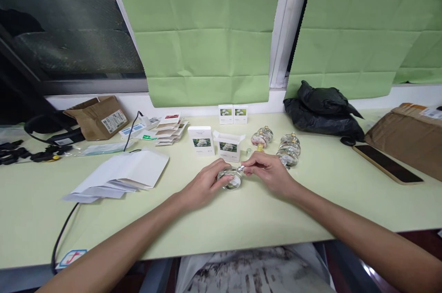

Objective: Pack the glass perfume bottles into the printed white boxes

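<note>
My left hand (206, 184) is closed around a round clear glass bottle (234, 183), which lies tilted low over the table. At the bottle's neck, my right hand (268, 171) pinches a small shiny silver cap (241, 169); whether the cap is seated on the neck I cannot tell. Just behind the hands stand a white box with a flower picture (201, 142) and a second such box with its top flaps open (228, 146). Beyond my right hand are several glass bottles with gold tops (290, 148), and a small yellow piece (260, 147) shows above my knuckles.
White paper sheets (120, 173) lie to the left, with a stack of small packets (171, 130) and an open cardboard box (98, 118) behind. Two small boxes (233, 114) stand by the wall. On the right are a black plastic bag (321, 111), a phone (386, 164) and a brown parcel (407, 136).
</note>
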A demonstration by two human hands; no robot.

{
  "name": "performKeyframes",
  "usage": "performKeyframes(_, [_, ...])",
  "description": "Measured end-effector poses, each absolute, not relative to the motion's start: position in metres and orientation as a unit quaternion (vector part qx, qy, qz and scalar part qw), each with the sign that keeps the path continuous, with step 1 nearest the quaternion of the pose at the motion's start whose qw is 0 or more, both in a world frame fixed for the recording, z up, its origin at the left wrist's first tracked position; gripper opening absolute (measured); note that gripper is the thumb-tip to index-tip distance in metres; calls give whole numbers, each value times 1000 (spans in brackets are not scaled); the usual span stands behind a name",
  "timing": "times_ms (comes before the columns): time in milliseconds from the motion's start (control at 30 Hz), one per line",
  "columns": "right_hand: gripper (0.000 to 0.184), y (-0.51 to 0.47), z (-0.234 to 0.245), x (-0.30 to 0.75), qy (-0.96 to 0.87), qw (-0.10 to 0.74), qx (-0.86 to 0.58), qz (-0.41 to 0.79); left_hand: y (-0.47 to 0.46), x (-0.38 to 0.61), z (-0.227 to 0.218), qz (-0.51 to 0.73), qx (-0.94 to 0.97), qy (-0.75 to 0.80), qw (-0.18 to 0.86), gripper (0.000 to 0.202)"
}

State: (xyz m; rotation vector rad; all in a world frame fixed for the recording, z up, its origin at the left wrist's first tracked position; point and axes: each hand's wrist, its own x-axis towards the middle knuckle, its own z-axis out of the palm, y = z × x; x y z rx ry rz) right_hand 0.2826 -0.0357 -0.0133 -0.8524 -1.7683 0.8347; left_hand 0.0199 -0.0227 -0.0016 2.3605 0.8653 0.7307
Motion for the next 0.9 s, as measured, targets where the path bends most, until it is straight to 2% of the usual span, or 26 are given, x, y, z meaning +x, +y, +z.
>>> performKeyframes(167, [16, -39, -7, 285, -765, 463, -337, 297, -22, 18, -4, 264, 877, 317, 244, 28])
performKeyframes(267, [7, -36, -11, 283, -719, 468, -354, 373, -22, 17, -3, 255, 880, 320, 241, 28])
performKeyframes(400, [13, -33, -17, 281, -676, 471, -360, 438, -22, 20, -2, 264, 872, 318, 261, 30])
performKeyframes(533, [10, -36, -12, 282, -729, 472, -354, 347, -22, 21, -3, 269, 871, 315, 266, 32])
performKeyframes(667, [16, -38, -5, 284, -771, 452, -344, 289, -22, 18, -3, 267, 876, 318, 248, 31])
performKeyframes(800, [10, -35, -9, 282, -711, 457, -357, 398, -22, 20, -1, 266, 871, 321, 262, 31])
performKeyframes(900, [13, -33, -14, 280, -667, 474, -356, 452, -23, 23, 1, 274, 859, 316, 296, 32])
